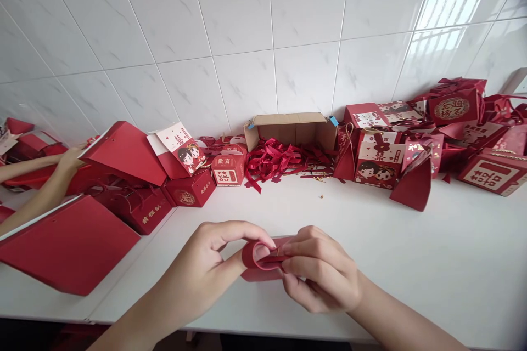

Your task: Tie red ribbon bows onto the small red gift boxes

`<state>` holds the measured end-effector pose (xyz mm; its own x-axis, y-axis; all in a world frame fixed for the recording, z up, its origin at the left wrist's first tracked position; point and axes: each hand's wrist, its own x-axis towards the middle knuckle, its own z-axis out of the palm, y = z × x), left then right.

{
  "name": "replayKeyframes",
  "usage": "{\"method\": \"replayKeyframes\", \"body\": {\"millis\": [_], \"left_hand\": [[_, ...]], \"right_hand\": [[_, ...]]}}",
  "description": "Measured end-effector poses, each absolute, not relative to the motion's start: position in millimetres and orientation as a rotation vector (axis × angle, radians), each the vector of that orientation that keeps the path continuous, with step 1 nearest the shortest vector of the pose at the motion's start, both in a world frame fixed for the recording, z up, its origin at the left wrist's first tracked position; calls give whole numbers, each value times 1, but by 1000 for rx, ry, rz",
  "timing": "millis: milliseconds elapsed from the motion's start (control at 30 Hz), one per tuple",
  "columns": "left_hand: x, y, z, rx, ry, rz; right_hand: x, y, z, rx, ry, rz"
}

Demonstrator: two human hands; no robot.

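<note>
Near the table's front edge, a small red paper box [263, 274] lies between my two hands. My left hand [222, 263] curves round the looped, rolled end of a red strip [248, 255], thumb and index finger pressed to it. On the other side, my right hand [319, 269] pinches the strip's flat part with its fingertips. The strip's loop stands over the box, and both hands meet there. Fingers and strip hide much of the box.
An open cardboard box [290, 126] spills red ribbons [274, 159] by the wall. Red gift boxes [379, 162] crowd the right and the left back. Large red cartons [72, 244] stand at left, where another person's arms [45, 186] reach in. A tiny brass piece [321, 196] lies mid-table.
</note>
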<state>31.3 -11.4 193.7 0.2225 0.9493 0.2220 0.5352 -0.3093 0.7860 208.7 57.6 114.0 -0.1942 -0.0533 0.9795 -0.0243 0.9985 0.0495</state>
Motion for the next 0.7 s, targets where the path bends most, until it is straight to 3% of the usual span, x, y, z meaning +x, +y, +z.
{"method": "replayKeyframes", "body": {"millis": [700], "left_hand": [[25, -14, 191, 2030, 1289, 710]], "right_hand": [[207, 59, 113, 31, -1746, -79]]}}
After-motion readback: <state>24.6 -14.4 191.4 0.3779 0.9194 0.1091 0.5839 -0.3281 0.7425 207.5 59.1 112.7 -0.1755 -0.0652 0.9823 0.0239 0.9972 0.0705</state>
